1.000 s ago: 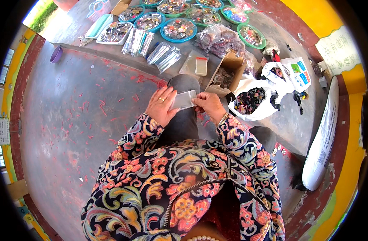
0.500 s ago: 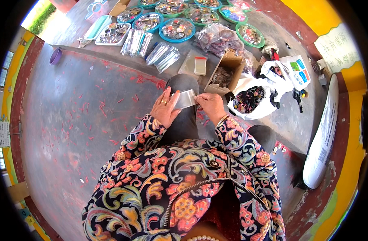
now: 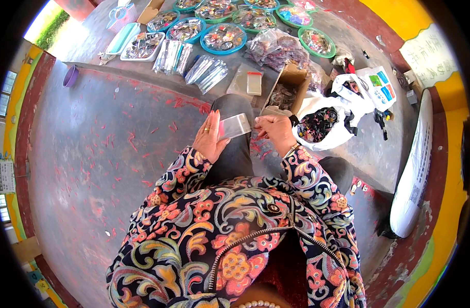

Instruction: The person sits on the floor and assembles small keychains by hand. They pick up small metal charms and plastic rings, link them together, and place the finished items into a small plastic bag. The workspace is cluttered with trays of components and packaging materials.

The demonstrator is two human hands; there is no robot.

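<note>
My left hand (image 3: pixel 209 137) pinches the left end of a small clear plastic bag (image 3: pixel 234 126), held above my knee. My right hand (image 3: pixel 276 132), fingers closed, touches its right end, near the cardboard box (image 3: pixel 288 88).

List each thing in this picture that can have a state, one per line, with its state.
Left hand: holding the clear bag's left side.
Right hand: pinching its right end.
Small clear bag: held up between both hands.
Cardboard box: open.
White sack: open, dark pieces inside.
</note>
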